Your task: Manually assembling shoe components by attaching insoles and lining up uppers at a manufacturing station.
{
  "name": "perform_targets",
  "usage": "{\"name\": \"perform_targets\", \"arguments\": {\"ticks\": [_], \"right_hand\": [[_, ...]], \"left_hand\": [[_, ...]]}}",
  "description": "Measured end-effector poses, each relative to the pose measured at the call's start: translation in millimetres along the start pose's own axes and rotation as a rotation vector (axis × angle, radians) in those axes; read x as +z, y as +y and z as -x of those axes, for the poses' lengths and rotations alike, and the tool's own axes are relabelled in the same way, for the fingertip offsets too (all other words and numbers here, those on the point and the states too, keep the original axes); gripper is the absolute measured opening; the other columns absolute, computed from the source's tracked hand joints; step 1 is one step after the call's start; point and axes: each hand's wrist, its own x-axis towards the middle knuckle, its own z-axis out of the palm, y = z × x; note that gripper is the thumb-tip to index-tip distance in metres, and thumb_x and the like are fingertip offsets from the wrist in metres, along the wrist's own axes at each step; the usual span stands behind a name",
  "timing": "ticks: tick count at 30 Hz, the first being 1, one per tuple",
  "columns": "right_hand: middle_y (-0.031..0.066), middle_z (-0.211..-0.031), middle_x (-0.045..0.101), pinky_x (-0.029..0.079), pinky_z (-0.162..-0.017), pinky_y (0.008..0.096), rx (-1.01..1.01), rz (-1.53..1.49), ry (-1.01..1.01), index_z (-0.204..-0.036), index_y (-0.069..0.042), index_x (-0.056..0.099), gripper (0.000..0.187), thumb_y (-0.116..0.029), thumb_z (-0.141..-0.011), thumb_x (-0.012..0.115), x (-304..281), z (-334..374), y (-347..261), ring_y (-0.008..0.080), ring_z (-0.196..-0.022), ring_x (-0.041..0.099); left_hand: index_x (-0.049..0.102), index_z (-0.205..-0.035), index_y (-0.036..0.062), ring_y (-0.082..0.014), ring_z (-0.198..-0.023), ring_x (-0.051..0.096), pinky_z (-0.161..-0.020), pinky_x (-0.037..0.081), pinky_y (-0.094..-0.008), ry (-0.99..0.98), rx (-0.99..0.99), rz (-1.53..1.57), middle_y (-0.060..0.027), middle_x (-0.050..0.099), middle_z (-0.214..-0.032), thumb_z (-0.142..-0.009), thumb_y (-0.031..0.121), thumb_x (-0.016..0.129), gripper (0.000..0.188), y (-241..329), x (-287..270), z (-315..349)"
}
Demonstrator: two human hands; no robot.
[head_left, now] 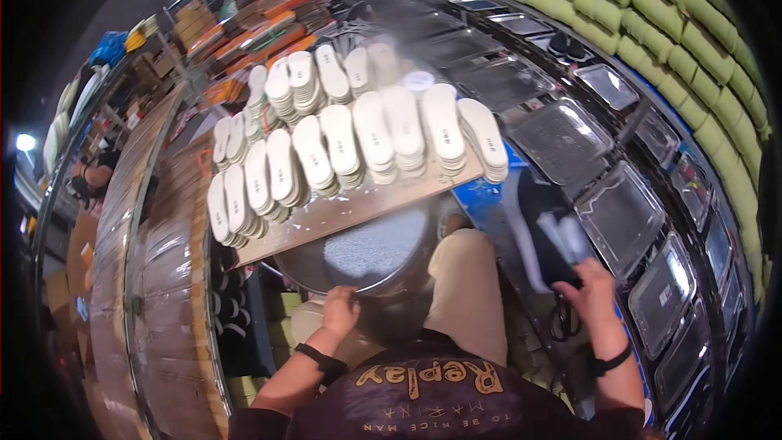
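Right hand (593,292), right of centre in frame: thumb and fingers apart, at the lower end of a dark, white-edged shoe (539,208). Blurred there; from where I stand, cannot tell whether they pinch it. Left hand (340,311), lower centre: fingers curled, close together, at the basin's (389,283) near rim. Insoles (340,137) stacked on board (349,210), upper centre.
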Motion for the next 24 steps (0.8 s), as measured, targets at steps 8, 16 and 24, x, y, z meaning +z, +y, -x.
{"name": "perform_targets", "arguments": {"ticks": [8, 16, 24], "right_hand": [[0.0136, -0.086, 0.057, 0.047, -0.072, 0.0428, -0.551, -0.335, -0.337, -0.086, -0.007, 0.057, 0.026, -0.026, -0.075, 0.071, 170, -74, -171, 0.0325, -0.086, 0.058], [0.013, -0.095, 0.062, 0.05, -0.073, 0.0446, -0.385, -0.582, -0.516, -0.096, -0.007, 0.061, 0.019, -0.022, -0.084, 0.06, 176, -37, -191, 0.0332, -0.086, 0.062], [0.0183, -0.103, 0.068, 0.052, -0.085, 0.0421, 0.675, 0.498, -0.745, -0.097, -0.003, 0.07, 0.021, -0.015, -0.08, 0.065, 94, 27, 46, 0.0345, -0.1, 0.065]], "left_hand": [[0.059, -0.096, 0.0028, -0.0147, -0.091, 0.058, -0.081, 0.046, -0.0278, 0.092, -0.119, 0.727, -0.006, 0.061, -0.094, -0.088, 0.004, 0.059, 0.008, 26, -19, 7], [0.063, -0.089, -0.0033, -0.0117, -0.06, 0.058, -0.056, 0.046, -0.0294, -0.063, -0.282, 0.298, -0.0074, 0.064, -0.071, -0.088, 0.006, 0.057, 0.012, -31, -58, -13], [0.066, -0.089, -0.0018, -0.0379, -0.084, 0.065, -0.078, 0.05, -0.0469, -0.261, -0.256, 0.029, -0.0232, 0.067, -0.088, -0.091, 0.048, 0.051, 0.052, 38, -34, -86]]}}
